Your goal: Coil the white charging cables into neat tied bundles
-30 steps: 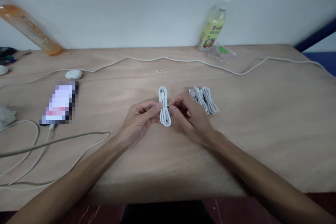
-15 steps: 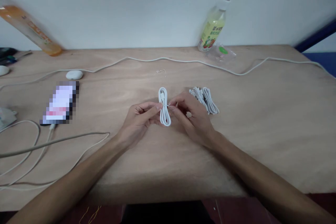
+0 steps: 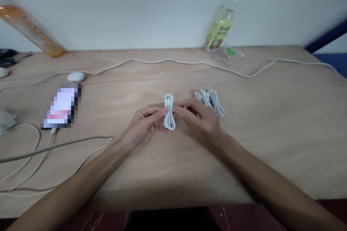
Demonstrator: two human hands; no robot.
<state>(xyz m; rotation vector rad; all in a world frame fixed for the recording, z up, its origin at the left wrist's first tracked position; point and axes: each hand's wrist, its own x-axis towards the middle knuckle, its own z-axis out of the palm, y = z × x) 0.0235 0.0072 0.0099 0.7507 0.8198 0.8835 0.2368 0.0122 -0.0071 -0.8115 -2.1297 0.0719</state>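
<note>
fingers of our left hand (image 3: 145,124) and right hand (image 3: 202,122) pinch tight the coiled cable (image 3: 169,116). beyond the right fingers, bundles (image 3: 211,101) already lie, finished we think.

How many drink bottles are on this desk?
2. The orange bottle at the far left by the wall; the yellow-green bottle at the back, right of centre. None looks hidden.

White coiled cable (image 3: 169,121) at centre; white cable bundles (image 3: 214,103) at 3 o'clock; yellow-green bottle (image 3: 219,29) at 1 o'clock; orange bottle (image 3: 32,30) at 10 o'clock; tan wood-grained table (image 3: 271,115).
</note>
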